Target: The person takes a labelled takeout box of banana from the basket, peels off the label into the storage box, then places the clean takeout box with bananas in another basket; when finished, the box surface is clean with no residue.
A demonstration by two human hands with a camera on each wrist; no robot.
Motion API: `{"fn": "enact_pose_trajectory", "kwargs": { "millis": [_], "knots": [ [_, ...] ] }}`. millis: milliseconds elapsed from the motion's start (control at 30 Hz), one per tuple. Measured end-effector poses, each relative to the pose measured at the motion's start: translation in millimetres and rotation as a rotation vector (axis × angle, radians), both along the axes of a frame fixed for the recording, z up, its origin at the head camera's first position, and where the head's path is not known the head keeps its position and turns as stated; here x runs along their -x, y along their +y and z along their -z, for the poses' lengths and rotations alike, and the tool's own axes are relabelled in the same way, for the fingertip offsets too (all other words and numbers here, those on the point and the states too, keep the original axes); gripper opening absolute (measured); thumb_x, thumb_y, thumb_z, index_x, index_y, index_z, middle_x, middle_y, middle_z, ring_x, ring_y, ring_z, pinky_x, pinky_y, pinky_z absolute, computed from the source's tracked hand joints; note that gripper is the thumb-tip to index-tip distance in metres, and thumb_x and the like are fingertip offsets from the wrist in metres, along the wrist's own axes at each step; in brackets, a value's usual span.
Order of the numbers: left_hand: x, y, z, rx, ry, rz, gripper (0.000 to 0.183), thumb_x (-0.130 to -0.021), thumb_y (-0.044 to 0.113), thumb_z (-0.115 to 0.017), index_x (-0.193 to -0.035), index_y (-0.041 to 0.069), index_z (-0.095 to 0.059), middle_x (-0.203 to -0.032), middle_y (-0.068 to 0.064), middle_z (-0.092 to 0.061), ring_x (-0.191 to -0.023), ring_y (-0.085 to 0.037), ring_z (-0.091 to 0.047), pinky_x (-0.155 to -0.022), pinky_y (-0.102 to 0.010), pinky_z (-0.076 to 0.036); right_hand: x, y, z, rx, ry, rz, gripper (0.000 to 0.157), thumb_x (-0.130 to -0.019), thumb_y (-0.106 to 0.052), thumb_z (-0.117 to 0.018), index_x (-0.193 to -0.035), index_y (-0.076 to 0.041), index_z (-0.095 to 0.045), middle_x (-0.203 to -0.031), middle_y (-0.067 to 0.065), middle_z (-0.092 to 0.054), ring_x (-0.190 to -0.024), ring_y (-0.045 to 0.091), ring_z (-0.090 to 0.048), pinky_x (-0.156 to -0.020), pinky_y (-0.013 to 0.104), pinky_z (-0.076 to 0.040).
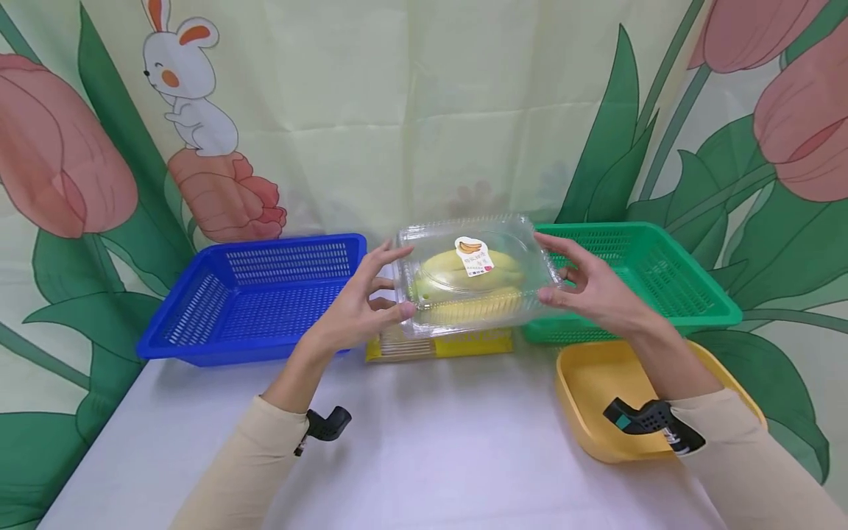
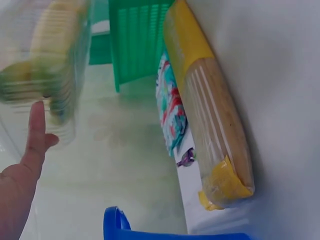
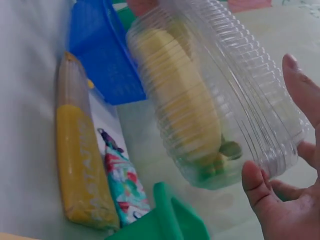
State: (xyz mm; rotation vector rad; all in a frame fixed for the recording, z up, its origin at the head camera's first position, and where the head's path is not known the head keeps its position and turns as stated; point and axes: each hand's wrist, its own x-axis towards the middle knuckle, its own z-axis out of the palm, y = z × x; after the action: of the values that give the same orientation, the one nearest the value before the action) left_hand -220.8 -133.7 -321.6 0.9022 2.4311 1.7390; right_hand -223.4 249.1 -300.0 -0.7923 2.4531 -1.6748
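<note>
A clear plastic clamshell box [image 1: 510,294] is raised above the table, tilted a little, with yellow-green bananas [image 1: 437,274] inside and a white banana sticker [image 1: 474,256] on its lid. My left hand [image 1: 358,302] grips its left end, thumb at the near corner and fingers at the far side. At the opposite end, my right hand [image 1: 592,287] holds it between thumb and fingers. In the right wrist view the ribbed box wall [image 3: 185,100] shows the banana stems toward the right hand. Below and behind it lies a yellow pasta packet [image 2: 215,120].
A blue basket [image 1: 265,353] stands at the left and a green basket [image 1: 702,320] at the right. Under my right forearm is a yellow bin [image 1: 583,419]. Behind the pasta lie a colourful patterned packet [image 3: 125,185] and a small purple item [image 2: 186,157]. A printed curtain [image 1: 344,88] hangs behind.
</note>
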Motion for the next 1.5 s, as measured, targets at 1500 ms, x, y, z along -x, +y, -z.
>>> {"fn": "enact_pose_trajectory", "kwargs": {
  "millis": [1500],
  "knots": [
    [-60.4, -35, 36.5, 0.1, -0.007, 0.055, 0.083, -0.081, 0.026, -0.09, -0.149, 0.033, -0.044, -0.169, 0.004, -0.005, -0.116, -0.029, -0.055, -0.101, -0.049, -0.053, -56.6, -13, 31.4, -0.259, 0.011, -0.159, 0.095, -0.093, -0.017, -0.078, -0.166, -0.022, -0.018, -0.134, 0.009, -0.038, -0.105, 0.023, -0.058, -0.086, 0.028, -0.059]
  ]
}}
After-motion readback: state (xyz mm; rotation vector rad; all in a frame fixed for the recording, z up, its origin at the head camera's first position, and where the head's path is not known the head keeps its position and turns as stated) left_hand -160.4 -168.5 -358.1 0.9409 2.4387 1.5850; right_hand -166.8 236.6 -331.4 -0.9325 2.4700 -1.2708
